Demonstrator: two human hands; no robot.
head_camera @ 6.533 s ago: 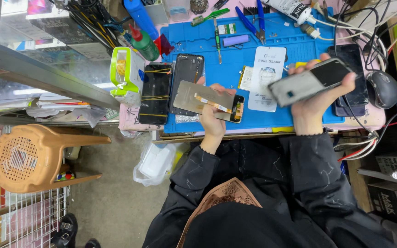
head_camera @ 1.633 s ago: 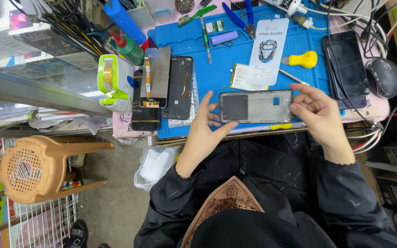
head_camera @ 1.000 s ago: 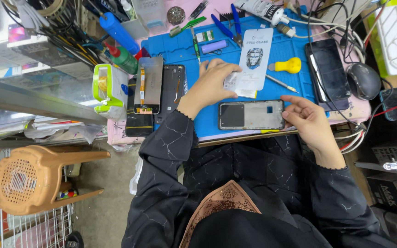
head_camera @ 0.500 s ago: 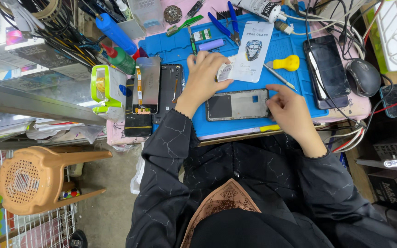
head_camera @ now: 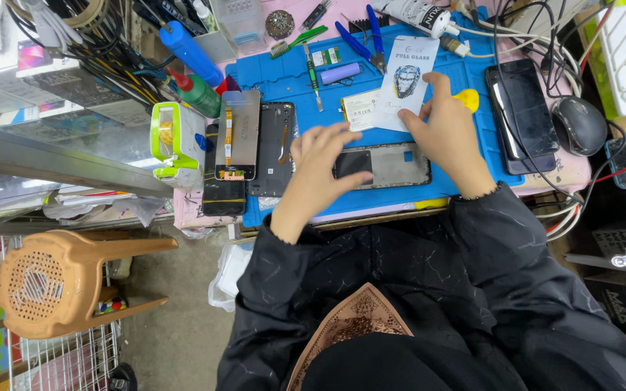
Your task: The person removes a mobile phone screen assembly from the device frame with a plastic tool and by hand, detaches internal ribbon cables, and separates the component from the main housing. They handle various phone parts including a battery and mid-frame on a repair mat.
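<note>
Both hands spread: left hand [head_camera: 320,170] on phone frame [head_camera: 389,165], right hand [head_camera: 447,134] on white packet [head_camera: 407,69].

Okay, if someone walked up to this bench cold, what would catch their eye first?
Probably the bright blue work mat at top centre, crowded with small tools. At its near edge the left hand rests on the end of a dark phone frame, while the right hand touches a white screen-protector packet just behind it. To the left, an orange plastic stool stands on the floor.
</note>
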